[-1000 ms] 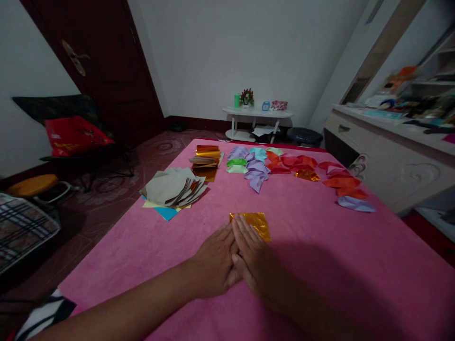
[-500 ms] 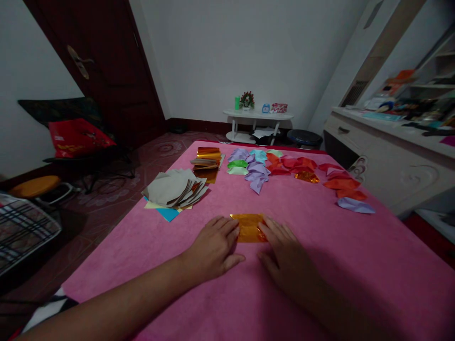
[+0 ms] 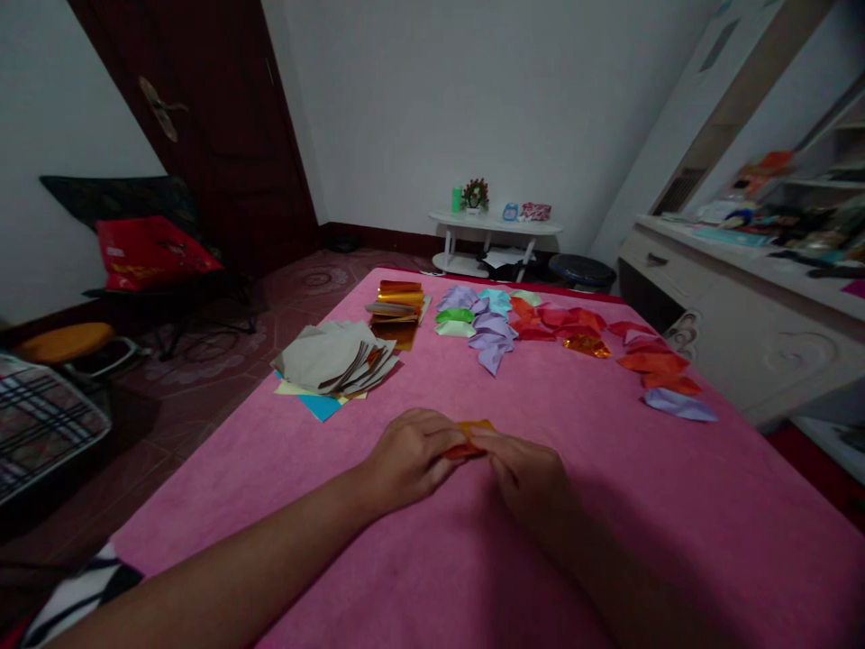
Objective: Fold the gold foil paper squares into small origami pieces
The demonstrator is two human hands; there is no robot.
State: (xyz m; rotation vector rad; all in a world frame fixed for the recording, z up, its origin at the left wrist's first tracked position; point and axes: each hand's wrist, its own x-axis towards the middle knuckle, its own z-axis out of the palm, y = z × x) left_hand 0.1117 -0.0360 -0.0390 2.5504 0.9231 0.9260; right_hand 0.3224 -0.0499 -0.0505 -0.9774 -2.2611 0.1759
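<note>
A sheet of shiny gold foil paper [image 3: 477,426] lies low on the pink cloth, partly folded and mostly covered by my fingers. My left hand [image 3: 414,453] pinches its left end between thumb and fingers. On the right end, my right hand [image 3: 525,464] does the same, fingers closed over the near edge. Beyond the hands are folded paper pieces: lilac ones [image 3: 492,338], a green one [image 3: 454,315], red ones [image 3: 579,321] and a crinkled gold one [image 3: 587,346].
To the left sits a fanned stack of grey-backed paper squares [image 3: 328,356] over a blue sheet [image 3: 317,406]. Behind it is a pile of gold foil sheets [image 3: 398,306]. More orange and lilac folded pieces [image 3: 659,363] line the right side of the pink-covered table [image 3: 284,505].
The gold foil paper lay flat under spread fingers before. Now both hands have closed on its near edge, and less of the sheet shows. The view has shifted slightly.
</note>
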